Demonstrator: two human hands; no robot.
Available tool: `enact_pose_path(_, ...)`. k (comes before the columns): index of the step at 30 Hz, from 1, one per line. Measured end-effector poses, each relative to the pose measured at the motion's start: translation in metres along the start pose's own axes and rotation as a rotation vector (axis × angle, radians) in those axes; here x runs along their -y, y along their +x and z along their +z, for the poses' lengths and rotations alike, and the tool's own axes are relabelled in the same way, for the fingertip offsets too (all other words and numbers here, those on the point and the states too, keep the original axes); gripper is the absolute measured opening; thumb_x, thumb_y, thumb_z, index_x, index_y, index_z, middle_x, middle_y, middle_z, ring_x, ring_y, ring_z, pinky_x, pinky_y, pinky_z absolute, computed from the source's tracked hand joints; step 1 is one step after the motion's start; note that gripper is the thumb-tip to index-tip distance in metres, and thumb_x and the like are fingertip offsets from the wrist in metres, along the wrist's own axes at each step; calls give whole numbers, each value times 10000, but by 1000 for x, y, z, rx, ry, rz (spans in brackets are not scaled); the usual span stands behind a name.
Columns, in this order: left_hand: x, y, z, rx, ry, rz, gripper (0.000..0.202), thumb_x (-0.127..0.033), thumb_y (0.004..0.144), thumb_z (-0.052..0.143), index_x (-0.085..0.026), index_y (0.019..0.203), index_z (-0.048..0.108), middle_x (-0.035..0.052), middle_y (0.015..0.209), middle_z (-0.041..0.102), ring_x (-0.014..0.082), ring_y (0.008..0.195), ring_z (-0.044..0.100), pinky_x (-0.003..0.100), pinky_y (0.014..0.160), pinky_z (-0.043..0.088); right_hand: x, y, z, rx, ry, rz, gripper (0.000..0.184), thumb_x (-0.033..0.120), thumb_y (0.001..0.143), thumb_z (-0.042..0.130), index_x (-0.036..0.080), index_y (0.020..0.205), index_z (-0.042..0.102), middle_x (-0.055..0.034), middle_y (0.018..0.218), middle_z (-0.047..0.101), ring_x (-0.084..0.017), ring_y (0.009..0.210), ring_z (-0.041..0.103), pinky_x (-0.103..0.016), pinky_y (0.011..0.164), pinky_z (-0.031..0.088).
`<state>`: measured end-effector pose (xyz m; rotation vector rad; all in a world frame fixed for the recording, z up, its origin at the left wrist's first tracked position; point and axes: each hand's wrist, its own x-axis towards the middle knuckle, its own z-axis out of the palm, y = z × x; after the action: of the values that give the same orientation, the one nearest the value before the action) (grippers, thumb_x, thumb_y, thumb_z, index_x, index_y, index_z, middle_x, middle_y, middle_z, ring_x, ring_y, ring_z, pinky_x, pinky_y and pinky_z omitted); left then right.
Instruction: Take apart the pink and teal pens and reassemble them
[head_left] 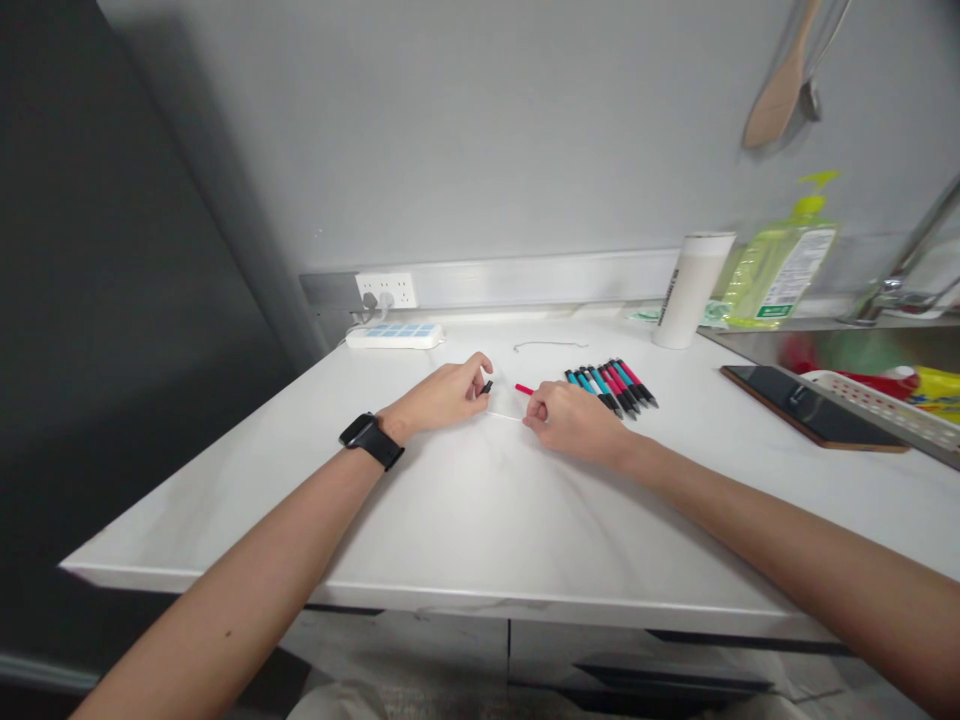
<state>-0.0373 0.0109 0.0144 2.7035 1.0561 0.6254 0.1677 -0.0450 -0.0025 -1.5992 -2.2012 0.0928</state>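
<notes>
My left hand (448,396), with a black watch (372,440) on the wrist, is closed over the counter, and a small black pen part (487,387) shows at its thumb and fingers. A thin white pen refill (505,415) stretches from my right hand (568,420) toward the left fingertips. The right fingers are closed in a pinch on its end. Just past them a red pen barrel (524,388) sticks out; whether the hand touches it is hidden. Beside the right hand lies a row of several click pens (615,385) in teal, white and red with black grips.
A silver chain (551,345) lies behind the hands. At the back stand a power strip (394,336), a white tumbler (691,290) and a green soap bottle (780,262). A phone (810,400) rests by the sink at right. The counter's front edge (480,600) is near me.
</notes>
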Motion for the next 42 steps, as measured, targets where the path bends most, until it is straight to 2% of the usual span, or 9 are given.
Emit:
enact_pose_path(5, 0, 0, 0, -72, 18, 5, 287, -228, 801, 493, -203, 1086, 473, 12, 837, 628, 153, 719, 588, 273, 665, 438, -1, 2, -4, -35, -17, -64, 128, 168, 824, 541, 172, 790, 664, -83, 839, 684, -204, 824, 612, -298, 723, 426)
enact_pose_path(10, 2, 2, -2, -130, 5, -10, 200, -301, 798, 562, -193, 965, 547, 17, 821, 630, 159, 732, 583, 279, 679, 449, -8, 6, -10, -118, -10, -103, 222, 140, 873, 502, 181, 1022, 662, -81, 944, 687, -217, 931, 598, -324, 819, 426)
enact_pose_path(14, 3, 3, -3, -126, 25, 25, 141, -264, 844, 498, -174, 904, 588, 41, 857, 640, 166, 785, 587, 299, 751, 456, -17, 11, -9, -173, 64, -86, 239, 141, 888, 451, 183, 915, 685, -95, 981, 676, -222, 939, 606, -347, 848, 429)
enact_pose_path(16, 1, 3, -3, -118, 53, 76, 180, -233, 865, 451, -165, 949, 595, 56, 911, 639, 171, 835, 587, 312, 801, 452, -20, 14, -7, -208, 231, -25, 175, 156, 867, 481, 189, 868, 653, -75, 936, 679, -202, 886, 624, -344, 833, 445)
enact_pose_path(19, -3, 3, -3, -61, 64, 156, 224, -223, 883, 414, -162, 1002, 594, 69, 967, 631, 177, 899, 581, 325, 861, 441, -19, 19, -3, -289, 646, 10, 58, 249, 832, 547, 196, 853, 542, -39, 824, 670, -167, 785, 647, -332, 791, 485)
enact_pose_path(21, -7, 2, -3, -21, 51, 180, 229, -238, 891, 408, -166, 1003, 595, 69, 967, 626, 178, 906, 579, 323, 866, 442, -17, 21, -2, -318, 890, -31, 177, 331, 806, 587, 209, 843, 464, -25, 795, 663, -155, 759, 659, -332, 783, 503)
enact_pose_path(23, -9, 2, -4, 3, 41, 178, 225, -251, 893, 411, -171, 997, 594, 66, 959, 623, 179, 900, 578, 319, 857, 445, -13, 21, -1, -333, 1013, -68, 270, 386, 777, 621, 218, 846, 422, -25, 813, 668, -156, 773, 670, -345, 799, 508)
enact_pose_path(36, -10, 2, -4, 11, 8, 157, 210, -269, 892, 435, -168, 986, 594, 67, 957, 628, 177, 890, 580, 311, 843, 441, -9, 18, 1, -352, 1049, -51, 287, 358, 751, 645, 214, 864, 424, -44, 837, 689, -169, 818, 682, -368, 826, 508)
enact_pose_path(42, -12, 2, -5, 5, -16, 168, 202, -257, 886, 433, -180, 980, 595, 60, 955, 627, 176, 896, 578, 318, 847, 443, -10, 17, 3, -228, 1036, -45, 274, 365, 769, 621, 220, 884, 419, -59, 898, 703, -169, 892, 668, -378, 854, 492)
